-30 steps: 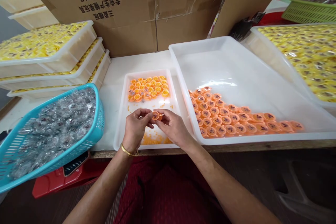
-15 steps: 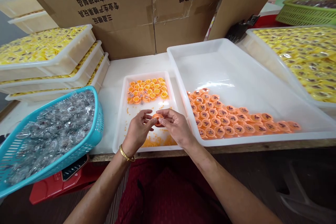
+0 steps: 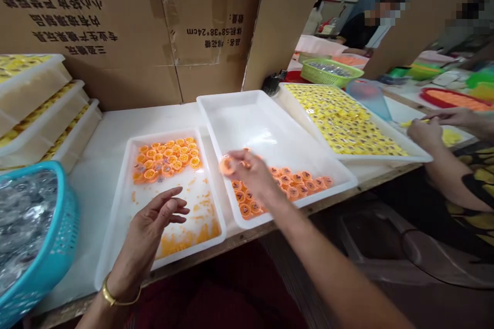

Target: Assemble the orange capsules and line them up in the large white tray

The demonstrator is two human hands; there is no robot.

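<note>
My right hand (image 3: 252, 177), a little blurred, pinches a small orange cup (image 3: 227, 165) over the left side of the large white tray (image 3: 247, 108). Rows of orange cups with dark printed tops (image 3: 297, 185) lie along that tray's near side, partly hidden by my hand and forearm. My left hand (image 3: 154, 226) hovers over the smaller white tray (image 3: 116, 221), fingers apart and holding nothing. At that tray's far end sit several orange cups with yellow-orange contents (image 3: 170, 157). Loose orange bits (image 3: 185, 239) are scattered over its near end.
A blue basket of clear plastic pieces (image 3: 64, 216) stands at the left, before stacked trays of yellow packs (image 3: 77, 128). Cardboard (image 3: 135, 82) walls the back. To the right are a tray of yellow packs (image 3: 347, 123) and another person's hands (image 3: 428, 131).
My hands have parted. The right one has carried the orange cup rightward to the large tray; the left has let go and opened. My view has turned to the right.
</note>
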